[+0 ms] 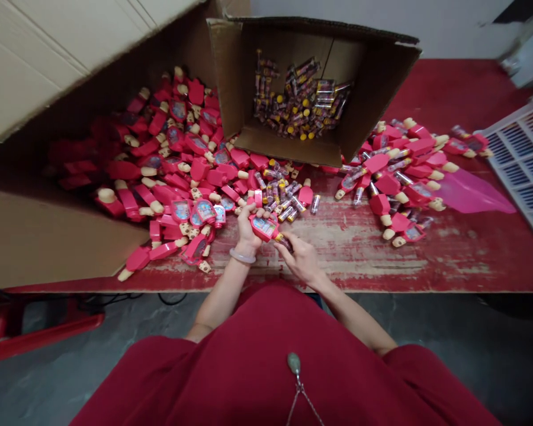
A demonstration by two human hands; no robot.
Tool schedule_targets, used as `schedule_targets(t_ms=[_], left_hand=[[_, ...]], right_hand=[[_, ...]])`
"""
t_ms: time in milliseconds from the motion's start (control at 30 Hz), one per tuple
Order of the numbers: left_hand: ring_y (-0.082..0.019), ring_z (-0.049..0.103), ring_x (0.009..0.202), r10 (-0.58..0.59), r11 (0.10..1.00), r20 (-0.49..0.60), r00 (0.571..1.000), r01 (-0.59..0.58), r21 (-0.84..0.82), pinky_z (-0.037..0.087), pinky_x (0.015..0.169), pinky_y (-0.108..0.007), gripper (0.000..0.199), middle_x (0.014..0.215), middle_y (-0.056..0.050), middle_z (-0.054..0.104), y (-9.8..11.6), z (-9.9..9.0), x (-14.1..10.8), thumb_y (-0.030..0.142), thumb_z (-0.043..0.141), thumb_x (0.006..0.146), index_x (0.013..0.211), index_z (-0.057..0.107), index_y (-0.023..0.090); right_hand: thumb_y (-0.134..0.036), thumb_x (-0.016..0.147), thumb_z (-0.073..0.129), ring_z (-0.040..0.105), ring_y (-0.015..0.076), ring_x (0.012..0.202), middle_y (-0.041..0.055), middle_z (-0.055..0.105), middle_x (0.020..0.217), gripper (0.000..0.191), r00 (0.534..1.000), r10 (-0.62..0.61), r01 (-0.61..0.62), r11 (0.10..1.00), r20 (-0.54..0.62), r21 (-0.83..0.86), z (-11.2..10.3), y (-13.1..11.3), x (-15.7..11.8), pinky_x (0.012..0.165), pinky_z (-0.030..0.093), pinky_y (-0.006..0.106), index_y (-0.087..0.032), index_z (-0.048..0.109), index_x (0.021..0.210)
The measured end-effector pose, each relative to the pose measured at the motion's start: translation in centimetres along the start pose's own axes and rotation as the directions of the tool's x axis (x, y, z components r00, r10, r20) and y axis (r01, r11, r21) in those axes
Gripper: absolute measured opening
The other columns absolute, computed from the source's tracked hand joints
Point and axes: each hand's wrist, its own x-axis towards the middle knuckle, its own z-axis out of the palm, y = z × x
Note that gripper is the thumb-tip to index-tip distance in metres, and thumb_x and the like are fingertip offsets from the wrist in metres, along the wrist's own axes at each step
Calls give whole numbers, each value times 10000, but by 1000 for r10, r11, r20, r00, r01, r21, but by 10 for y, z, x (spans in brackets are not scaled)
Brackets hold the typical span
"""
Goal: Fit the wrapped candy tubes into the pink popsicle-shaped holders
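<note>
My left hand (pixel 249 229) is closed around a pink plastic toy (pixel 265 227) with a picture panel on its face. At the toy's lower right end, my right hand (pixel 302 258) pinches a small dark tube with a yellow cap (pixel 285 241), its end touching the toy. Just beyond my hands lies a heap of similar small tubes (pixel 288 195). To the left, many pink toys with beige, brown-spotted ends (pixel 204 211) spill from a large carton. Another pile of pink toys (pixel 388 184), with tubes among them, lies on the right.
An open cardboard box (pixel 231 77) holding many yellow-capped tubes stands tilted at the back. The large carton (pixel 48 236) walls off the left. A white plastic crate (pixel 524 154) and a pink translucent sheet (pixel 475 190) are at the right of the worn red table (pixel 462 260).
</note>
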Motion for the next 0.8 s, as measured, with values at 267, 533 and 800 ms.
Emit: schedule_targets(t_ms=[267, 533, 800], left_hand=[[-116, 476, 525, -7, 998, 188, 982, -5, 63, 531, 698, -339, 402, 548, 31, 348, 3, 8, -11, 326, 659, 826, 566, 377, 206], [-242, 675, 964, -367, 640, 441, 819, -122, 758, 502, 858, -336, 481, 1000, -79, 740, 58, -44, -11, 507, 798, 710, 1028, 735, 152], [-164, 595, 729, -572, -214, 477, 667, -683, 698, 379, 659, -264, 429, 852, -49, 691, 47, -29, -37, 576, 667, 867, 951, 694, 156]], right_hand=[[-721, 836, 580, 161, 58, 381, -116, 306, 483, 549, 773, 114, -601, 445, 624, 664, 4, -1, 5, 404, 175, 217, -179, 597, 915], [-609, 863, 666, 390, 77, 513, -42, 499, 607, 498, 778, 76, -409, 815, 624, 410, -52, 30, 20, 481, 281, 209, -139, 687, 1023], [-488, 878, 671, 575, 168, 712, 64, 697, 864, 377, 689, 31, 99, 986, 724, -137, -60, 19, 21, 638, 348, 263, -154, 714, 1048]])
